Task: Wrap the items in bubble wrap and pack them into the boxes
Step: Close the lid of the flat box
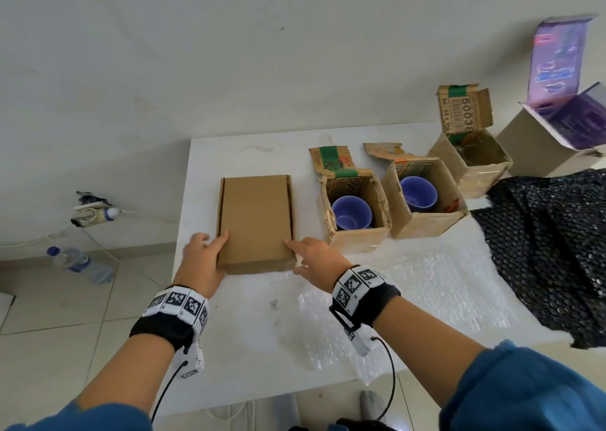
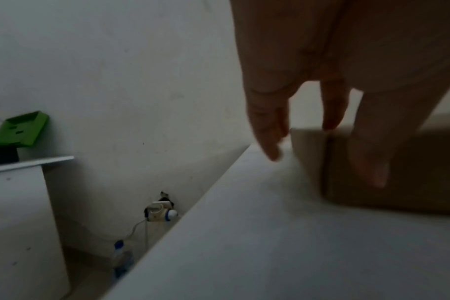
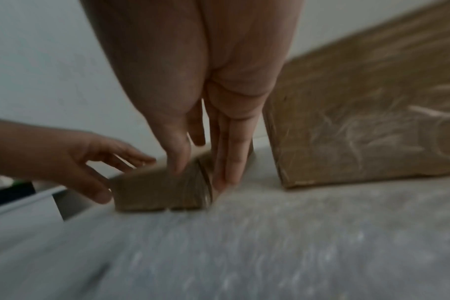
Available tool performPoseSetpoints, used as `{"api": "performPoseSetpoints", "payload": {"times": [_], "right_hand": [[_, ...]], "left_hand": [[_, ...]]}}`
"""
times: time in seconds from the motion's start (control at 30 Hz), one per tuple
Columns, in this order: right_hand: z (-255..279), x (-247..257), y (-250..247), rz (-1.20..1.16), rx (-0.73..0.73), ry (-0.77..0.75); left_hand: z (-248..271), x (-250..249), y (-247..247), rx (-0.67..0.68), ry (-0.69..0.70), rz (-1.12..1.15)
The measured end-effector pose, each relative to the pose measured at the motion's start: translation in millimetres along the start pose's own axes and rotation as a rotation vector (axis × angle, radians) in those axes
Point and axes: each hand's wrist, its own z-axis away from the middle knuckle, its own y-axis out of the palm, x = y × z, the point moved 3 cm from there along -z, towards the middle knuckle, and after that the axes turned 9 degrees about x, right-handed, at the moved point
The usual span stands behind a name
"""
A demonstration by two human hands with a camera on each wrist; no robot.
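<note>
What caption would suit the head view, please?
Both hands hold a closed flat brown cardboard box on the white table.

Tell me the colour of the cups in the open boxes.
Blue-purple ceramic cups, clearest in the head view.

Blue sleeves (image 1: 524, 394), marker-tagged black wristbands (image 1: 360, 291)

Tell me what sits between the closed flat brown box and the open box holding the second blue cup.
In the head view, another open carton with a blue cup inside sits between the flat box and the second cup's carton.
</note>
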Motion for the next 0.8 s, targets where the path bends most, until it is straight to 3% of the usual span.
{"api": "performPoseSetpoints", "payload": {"times": [0.07,0.17,0.37,0.53,0.7,0.8], "right_hand": [[23,-9,-10,-0.065,0.002,-0.047],[61,-42,-27,-0.113,-0.006,-0.068],[126,-164,-50,-0.06,-0.057,0.171],[150,-241,-30,-0.061,-0.052,0.38],[152,-262,-15,-0.14,-0.092,0.298],[152,-268,-12,-0.177,-0.128,0.254]], "left_hand": [[12,-22,-5,-0.111,0.028,-0.038],[32,-73,-2,-0.196,0.235,0.005],[38,-177,54,0.05,0.409,0.07],[24,-231,99,0.174,0.331,-0.089],[10,-259,128,0.247,0.212,-0.259],[9,-260,137,0.256,0.141,-0.203]]}}
